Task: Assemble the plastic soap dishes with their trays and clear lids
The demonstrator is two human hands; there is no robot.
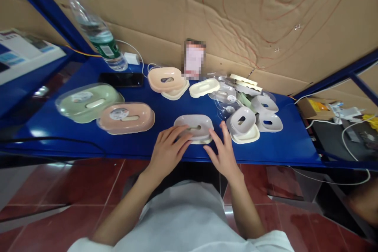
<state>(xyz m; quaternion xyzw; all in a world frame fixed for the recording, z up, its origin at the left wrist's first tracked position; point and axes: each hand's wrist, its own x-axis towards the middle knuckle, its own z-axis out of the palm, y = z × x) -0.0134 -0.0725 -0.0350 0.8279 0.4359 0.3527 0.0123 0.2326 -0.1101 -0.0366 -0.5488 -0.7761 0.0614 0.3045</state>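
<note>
A pale grey oval soap dish [198, 121] with a slot in its middle sits on a cream base [206, 141] near the front edge of the blue table. My left hand [169, 147] lies over the dish's left end, its fingers on the rim and closed about it. At the right end, my right hand [223, 153] has its fingers spread; the index fingertip touches the rim and the thumb is by the front of the base. Just right of that hand, another grey dish [242, 120] rests tilted on a cream tray [246, 136].
To the left lie a green lidded dish [85, 104] and a pink lidded dish [128, 118]. Behind are a peach dish [165, 80], a cream tray [204, 88], a black phone [121, 79] and a water bottle [102, 41]. Clear lids [226, 108] and grey dishes [268, 122] crowd the right.
</note>
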